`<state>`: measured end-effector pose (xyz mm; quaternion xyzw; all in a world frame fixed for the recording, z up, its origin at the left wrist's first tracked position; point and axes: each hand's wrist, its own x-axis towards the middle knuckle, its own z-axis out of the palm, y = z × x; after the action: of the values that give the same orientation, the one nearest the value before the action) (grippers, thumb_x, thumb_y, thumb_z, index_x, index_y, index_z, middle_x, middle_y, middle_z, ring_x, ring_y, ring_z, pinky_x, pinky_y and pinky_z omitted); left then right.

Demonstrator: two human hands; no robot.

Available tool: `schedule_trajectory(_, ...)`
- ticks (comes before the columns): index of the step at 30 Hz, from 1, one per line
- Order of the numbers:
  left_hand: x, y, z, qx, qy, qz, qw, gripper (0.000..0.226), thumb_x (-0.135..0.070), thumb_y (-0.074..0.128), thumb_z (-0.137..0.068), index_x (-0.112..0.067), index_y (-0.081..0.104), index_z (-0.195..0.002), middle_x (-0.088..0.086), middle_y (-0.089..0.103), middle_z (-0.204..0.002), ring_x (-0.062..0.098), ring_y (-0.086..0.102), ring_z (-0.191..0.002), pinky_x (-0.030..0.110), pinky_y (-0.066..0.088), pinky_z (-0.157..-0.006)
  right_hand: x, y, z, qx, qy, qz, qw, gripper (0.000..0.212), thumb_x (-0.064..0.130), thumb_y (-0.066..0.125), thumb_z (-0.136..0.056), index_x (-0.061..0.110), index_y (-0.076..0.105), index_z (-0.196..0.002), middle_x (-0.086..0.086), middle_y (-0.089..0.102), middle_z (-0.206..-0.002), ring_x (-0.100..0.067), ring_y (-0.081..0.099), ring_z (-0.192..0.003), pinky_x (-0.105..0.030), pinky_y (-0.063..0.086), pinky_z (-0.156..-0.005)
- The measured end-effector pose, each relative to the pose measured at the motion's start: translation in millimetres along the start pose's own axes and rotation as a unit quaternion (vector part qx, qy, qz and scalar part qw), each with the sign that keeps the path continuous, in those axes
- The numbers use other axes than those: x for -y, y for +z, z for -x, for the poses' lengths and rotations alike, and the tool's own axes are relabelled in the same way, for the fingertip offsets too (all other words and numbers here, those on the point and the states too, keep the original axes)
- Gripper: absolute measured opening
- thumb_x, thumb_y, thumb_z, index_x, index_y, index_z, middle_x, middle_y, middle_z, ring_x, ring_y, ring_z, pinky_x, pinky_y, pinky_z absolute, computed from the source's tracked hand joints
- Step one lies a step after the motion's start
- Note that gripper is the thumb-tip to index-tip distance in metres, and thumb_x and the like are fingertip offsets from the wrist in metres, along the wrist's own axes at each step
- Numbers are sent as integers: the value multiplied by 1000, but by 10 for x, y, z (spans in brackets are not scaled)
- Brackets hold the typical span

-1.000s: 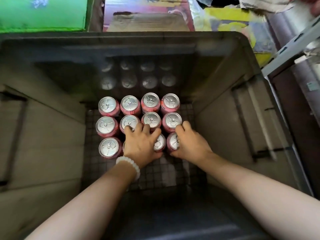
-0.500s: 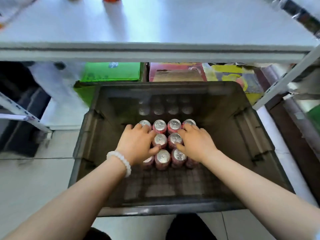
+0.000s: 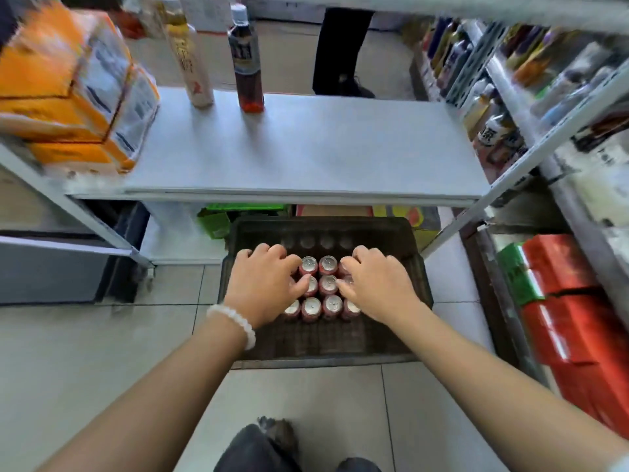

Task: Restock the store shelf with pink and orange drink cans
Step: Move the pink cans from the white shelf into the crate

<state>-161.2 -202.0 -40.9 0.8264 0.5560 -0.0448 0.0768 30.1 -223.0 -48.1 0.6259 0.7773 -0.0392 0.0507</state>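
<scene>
**Below the shelf, both hands on the cans**

On the floor, a dark crate (image 3: 413, 274) holds the pink cans (image 3: 328, 285), packed upright in rows. The left hand (image 3: 263, 286) and right hand (image 3: 377, 284) are laid over the cans' left and right columns, fingers (image 3: 299, 284) curled; a closed grip cannot be confirmed. Beyond the crate, the white shelf (image 3: 306, 148) carries two bottles (image 3: 245, 59).

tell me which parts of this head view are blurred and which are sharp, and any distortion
Head view: the orange cartons at upper left and the stocked bottles at right smear with motion blur; the pink cans, left hand and right hand stay fairly sharp; wide-angle distortion bows the shelf uprights outward.
</scene>
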Motion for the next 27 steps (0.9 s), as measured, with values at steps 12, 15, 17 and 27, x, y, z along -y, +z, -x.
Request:
schedule_trajectory(12,-271,-1943,582,54,-65,39,996,50,-54,25,-93,-28,53,-126,2,59,-119,24,52,-113,38,39,-89,128,-1968,717,54,145,-121,981,43,41,41,-95,15,50,-128,-7,52,-126,-27,53,-109,-40,51,-80)
schedule_trajectory(15,-225,-1785,464,70,-99,65,990,44,-49,33,-95,-28,49,-130,2,57,-122,24,51,-114,38,39,-89,-46,-1795,704,67,198,-153,966,43,41,41,-96,14,50,-129,-7,51,-127,-27,51,-112,-40,49,-83)
schedule_trajectory(17,-181,-1628,370,75,-115,82,987,44,-49,34,-95,-26,48,-130,3,56,-122,25,51,-114,39,39,-89,-190,-1611,675,77,233,-172,954,44,41,40,-96,14,49,-130,-8,50,-129,-26,50,-114,-38,47,-86)
schedule_trajectory(27,-120,66,-473,59,-235,171,955,44,-45,43,-94,-20,52,-130,9,57,-124,27,54,-110,44,49,-87,-933,117,74,94,327,-264,903,44,42,40,-97,20,48,-133,-4,44,-137,-21,43,-122,-35,42,-95)
